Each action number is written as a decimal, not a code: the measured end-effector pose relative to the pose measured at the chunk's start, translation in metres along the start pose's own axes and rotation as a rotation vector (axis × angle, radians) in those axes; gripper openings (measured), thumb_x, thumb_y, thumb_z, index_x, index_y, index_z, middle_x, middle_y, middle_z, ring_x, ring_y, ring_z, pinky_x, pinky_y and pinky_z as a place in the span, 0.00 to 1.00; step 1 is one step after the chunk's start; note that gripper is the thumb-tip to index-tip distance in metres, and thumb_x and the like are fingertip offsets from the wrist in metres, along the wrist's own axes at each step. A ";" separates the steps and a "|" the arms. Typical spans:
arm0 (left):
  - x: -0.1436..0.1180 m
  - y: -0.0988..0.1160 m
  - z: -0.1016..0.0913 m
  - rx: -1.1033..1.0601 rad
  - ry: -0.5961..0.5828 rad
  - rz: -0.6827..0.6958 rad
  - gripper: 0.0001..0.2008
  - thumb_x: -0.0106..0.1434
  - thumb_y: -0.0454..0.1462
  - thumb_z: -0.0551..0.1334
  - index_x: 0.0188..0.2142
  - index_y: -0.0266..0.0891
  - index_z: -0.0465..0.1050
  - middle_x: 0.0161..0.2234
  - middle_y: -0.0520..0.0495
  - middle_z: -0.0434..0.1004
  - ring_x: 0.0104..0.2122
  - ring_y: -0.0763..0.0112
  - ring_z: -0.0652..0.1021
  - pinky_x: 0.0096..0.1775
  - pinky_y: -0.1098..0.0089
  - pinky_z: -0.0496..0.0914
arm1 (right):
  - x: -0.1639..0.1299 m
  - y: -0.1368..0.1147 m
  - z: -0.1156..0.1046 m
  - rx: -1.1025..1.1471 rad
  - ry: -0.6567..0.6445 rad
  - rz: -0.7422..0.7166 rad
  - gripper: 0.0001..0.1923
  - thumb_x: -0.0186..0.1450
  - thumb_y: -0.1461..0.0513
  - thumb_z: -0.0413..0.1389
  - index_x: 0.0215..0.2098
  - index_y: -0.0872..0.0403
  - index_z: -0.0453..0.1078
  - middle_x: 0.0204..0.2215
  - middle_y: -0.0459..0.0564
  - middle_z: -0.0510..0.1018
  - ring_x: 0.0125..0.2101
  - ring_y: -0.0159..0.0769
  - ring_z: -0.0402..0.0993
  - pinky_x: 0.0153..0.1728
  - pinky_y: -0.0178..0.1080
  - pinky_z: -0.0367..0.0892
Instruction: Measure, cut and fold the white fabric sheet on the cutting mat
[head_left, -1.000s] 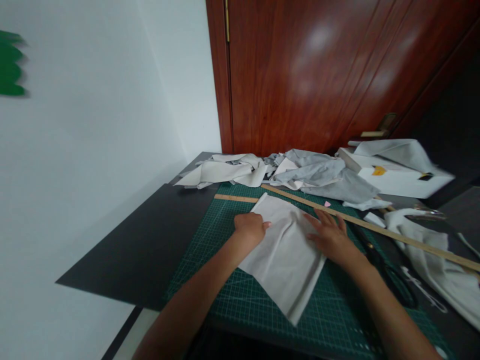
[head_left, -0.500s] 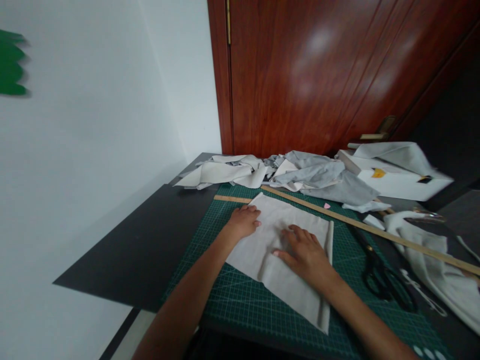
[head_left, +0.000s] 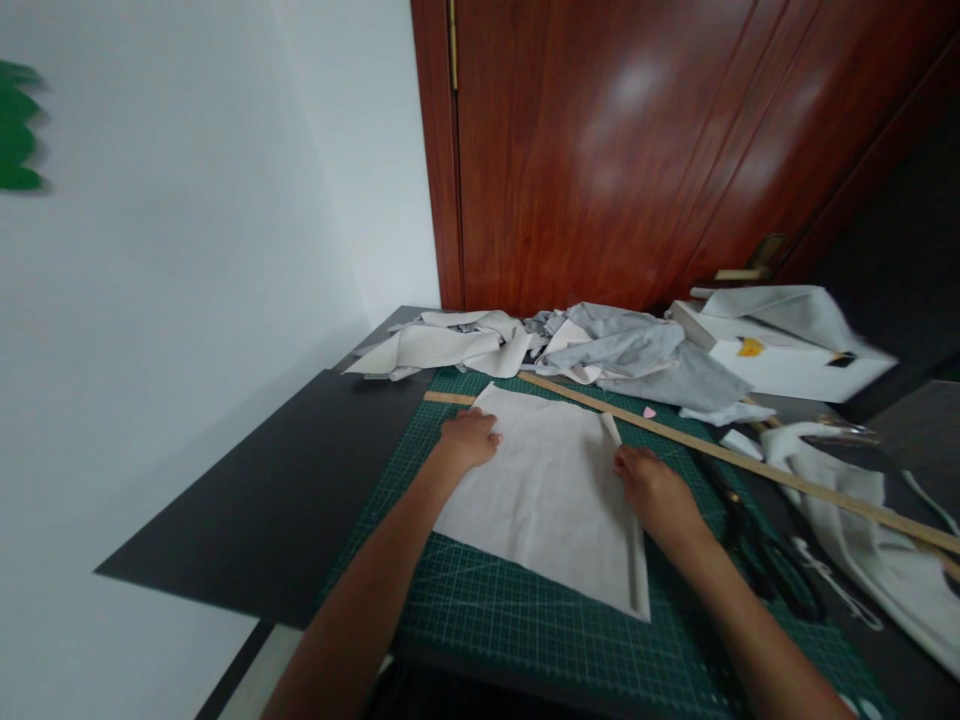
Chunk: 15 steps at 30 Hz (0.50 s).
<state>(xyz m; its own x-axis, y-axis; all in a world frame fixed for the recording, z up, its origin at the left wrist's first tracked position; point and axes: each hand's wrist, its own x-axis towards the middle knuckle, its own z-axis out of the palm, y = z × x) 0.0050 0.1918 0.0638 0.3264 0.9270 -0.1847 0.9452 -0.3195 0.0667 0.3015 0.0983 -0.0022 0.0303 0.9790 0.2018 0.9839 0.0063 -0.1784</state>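
Note:
A pale grey piece of fabric lies flat on the green cutting mat. Its right edge is folded over into a narrow strip. My left hand rests on the fabric's upper left part, fingers curled. On the folded right edge sits my right hand, fingers pinching or pressing the fold. A long wooden ruler runs diagonally just beyond the fabric.
Black scissors lie right of my right arm. Heaps of grey and cream cloth crowd the table's far side, with a white box and more cloth to the right. A wooden door stands behind; a white wall is left.
The fabric has been spread flatter and shifted left. My right hand moved from the middle of the cloth to its folded right edge. My left hand slid slightly left.

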 end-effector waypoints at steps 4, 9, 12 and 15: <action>-0.004 0.010 0.000 0.017 0.009 -0.076 0.24 0.73 0.50 0.52 0.59 0.40 0.72 0.61 0.34 0.71 0.62 0.44 0.70 0.54 0.50 0.71 | 0.017 0.013 -0.003 -0.093 0.249 -0.072 0.12 0.73 0.67 0.47 0.44 0.58 0.73 0.39 0.58 0.78 0.38 0.41 0.76 0.41 0.40 0.66; -0.010 0.031 0.005 0.040 0.040 -0.085 0.30 0.70 0.57 0.55 0.59 0.38 0.73 0.59 0.32 0.72 0.60 0.44 0.71 0.53 0.53 0.71 | 0.032 0.039 0.000 0.012 0.407 -0.131 0.15 0.73 0.66 0.46 0.48 0.60 0.74 0.41 0.61 0.79 0.38 0.44 0.76 0.43 0.44 0.70; -0.013 0.041 0.007 0.042 0.034 -0.053 0.32 0.69 0.58 0.56 0.59 0.38 0.73 0.59 0.32 0.72 0.60 0.43 0.71 0.52 0.54 0.71 | 0.032 0.047 0.000 0.038 0.507 -0.163 0.16 0.72 0.65 0.46 0.49 0.60 0.74 0.43 0.62 0.79 0.39 0.46 0.76 0.43 0.45 0.71; -0.015 0.046 0.009 0.050 0.046 -0.046 0.34 0.67 0.59 0.58 0.59 0.36 0.73 0.59 0.30 0.72 0.60 0.43 0.71 0.52 0.54 0.71 | 0.029 0.048 -0.005 0.012 0.584 -0.233 0.18 0.72 0.66 0.46 0.53 0.59 0.73 0.46 0.61 0.79 0.43 0.47 0.76 0.46 0.46 0.70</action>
<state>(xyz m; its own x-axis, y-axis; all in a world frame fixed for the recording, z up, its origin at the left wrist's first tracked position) 0.0438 0.1614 0.0608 0.2834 0.9485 -0.1413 0.9585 -0.2849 0.0100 0.3501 0.1256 -0.0005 -0.0903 0.6789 0.7287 0.9744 0.2116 -0.0763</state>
